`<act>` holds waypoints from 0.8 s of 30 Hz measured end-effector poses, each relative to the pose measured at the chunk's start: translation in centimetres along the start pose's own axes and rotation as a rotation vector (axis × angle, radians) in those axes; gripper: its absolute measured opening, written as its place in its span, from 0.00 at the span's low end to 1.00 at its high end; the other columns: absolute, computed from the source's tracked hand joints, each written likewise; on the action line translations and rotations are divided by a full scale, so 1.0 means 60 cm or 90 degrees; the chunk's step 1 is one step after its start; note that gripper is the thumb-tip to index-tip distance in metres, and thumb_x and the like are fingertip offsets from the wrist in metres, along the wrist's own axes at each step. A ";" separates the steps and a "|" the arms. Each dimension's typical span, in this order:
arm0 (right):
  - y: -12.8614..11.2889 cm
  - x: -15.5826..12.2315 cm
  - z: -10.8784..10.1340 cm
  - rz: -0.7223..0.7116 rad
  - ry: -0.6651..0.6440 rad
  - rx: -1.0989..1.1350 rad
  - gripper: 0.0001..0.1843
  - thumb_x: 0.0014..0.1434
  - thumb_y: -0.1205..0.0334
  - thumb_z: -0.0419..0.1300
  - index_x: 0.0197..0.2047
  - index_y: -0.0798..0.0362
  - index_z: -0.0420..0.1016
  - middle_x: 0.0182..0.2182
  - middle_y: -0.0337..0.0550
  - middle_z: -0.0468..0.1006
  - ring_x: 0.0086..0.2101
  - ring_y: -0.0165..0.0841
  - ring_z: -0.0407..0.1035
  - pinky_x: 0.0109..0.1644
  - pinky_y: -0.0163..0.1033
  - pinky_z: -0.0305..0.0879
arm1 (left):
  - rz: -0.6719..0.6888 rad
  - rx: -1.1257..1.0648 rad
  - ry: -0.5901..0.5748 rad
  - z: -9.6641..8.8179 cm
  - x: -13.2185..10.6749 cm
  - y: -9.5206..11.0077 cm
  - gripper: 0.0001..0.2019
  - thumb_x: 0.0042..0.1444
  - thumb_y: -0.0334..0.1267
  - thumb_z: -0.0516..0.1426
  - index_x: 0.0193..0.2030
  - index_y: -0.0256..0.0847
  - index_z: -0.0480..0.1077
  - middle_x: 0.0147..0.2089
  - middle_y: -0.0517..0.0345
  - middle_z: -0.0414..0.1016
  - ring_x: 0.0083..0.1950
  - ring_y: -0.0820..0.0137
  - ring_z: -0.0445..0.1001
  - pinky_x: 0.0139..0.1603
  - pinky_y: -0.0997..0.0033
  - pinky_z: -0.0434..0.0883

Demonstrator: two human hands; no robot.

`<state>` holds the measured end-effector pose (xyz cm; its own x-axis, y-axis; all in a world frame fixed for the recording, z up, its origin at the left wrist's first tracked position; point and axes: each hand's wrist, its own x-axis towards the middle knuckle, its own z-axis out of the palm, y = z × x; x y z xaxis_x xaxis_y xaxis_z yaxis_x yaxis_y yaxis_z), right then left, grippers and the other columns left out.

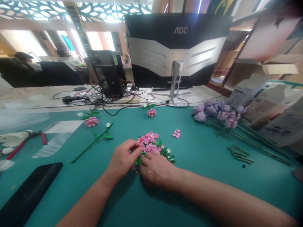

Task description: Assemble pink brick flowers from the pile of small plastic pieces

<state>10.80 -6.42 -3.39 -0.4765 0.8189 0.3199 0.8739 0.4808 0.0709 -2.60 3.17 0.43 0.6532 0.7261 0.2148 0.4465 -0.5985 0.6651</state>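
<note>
A heap of small pink and green plastic building pieces (151, 147) lies on the green mat in front of me. Over its left edge, my left hand (124, 157) has thumb and fingers closed in a pinch, and what is between them is too small to make out. My right hand (157, 167) reaches into the near side of the heap with fingers curled down; their tips are hidden among the pieces. Some dark green pieces (168, 154) show just beyond the right hand. Apart from the heap lies a little cluster of pink pieces (176, 134).
Pink brick flowers (91, 121) and a green stem (93, 142) lie left and behind. Purple flowers (213, 111) and green sticks (240, 155) are at the right. A black phone-like slab (33, 192), red-handled pliers (16, 150), a monitor (175, 47) and cables surround the mat. People sit far left.
</note>
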 end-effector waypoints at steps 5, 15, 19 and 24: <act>0.008 0.004 0.001 0.032 -0.005 0.067 0.07 0.53 0.66 0.53 0.29 0.55 0.72 0.26 0.45 0.73 0.27 0.35 0.62 0.32 0.41 0.55 | -0.057 -0.054 -0.011 -0.005 0.003 -0.001 0.10 0.55 0.46 0.56 0.34 0.42 0.72 0.32 0.61 0.74 0.33 0.70 0.70 0.33 0.73 0.65; 0.047 -0.001 -0.042 0.554 0.087 0.971 0.05 0.51 0.63 0.58 0.28 0.54 0.66 0.23 0.35 0.70 0.21 0.24 0.62 0.25 0.31 0.57 | -0.180 -0.333 -0.041 0.001 -0.001 0.011 0.12 0.53 0.46 0.58 0.34 0.38 0.69 0.27 0.62 0.68 0.27 0.75 0.65 0.28 0.76 0.63; 0.058 -0.001 -0.029 0.603 0.118 1.099 0.09 0.51 0.61 0.62 0.28 0.54 0.66 0.21 0.35 0.70 0.20 0.23 0.61 0.23 0.30 0.54 | -0.193 -0.432 -0.082 0.013 -0.007 0.014 0.12 0.54 0.45 0.58 0.33 0.37 0.68 0.28 0.61 0.69 0.27 0.76 0.66 0.29 0.76 0.64; 0.052 -0.001 -0.031 0.625 0.121 1.136 0.10 0.52 0.60 0.64 0.28 0.54 0.67 0.21 0.37 0.72 0.22 0.24 0.64 0.25 0.30 0.56 | -0.173 -0.450 -0.112 0.022 -0.012 0.017 0.11 0.54 0.44 0.58 0.34 0.36 0.69 0.30 0.59 0.71 0.28 0.76 0.67 0.30 0.76 0.65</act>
<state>13.75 -5.54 -1.43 0.1146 0.9611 -0.2512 -0.3217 -0.2033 -0.9248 -1.82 1.59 -0.01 0.6900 0.7171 -0.0983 0.1478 -0.0066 0.9890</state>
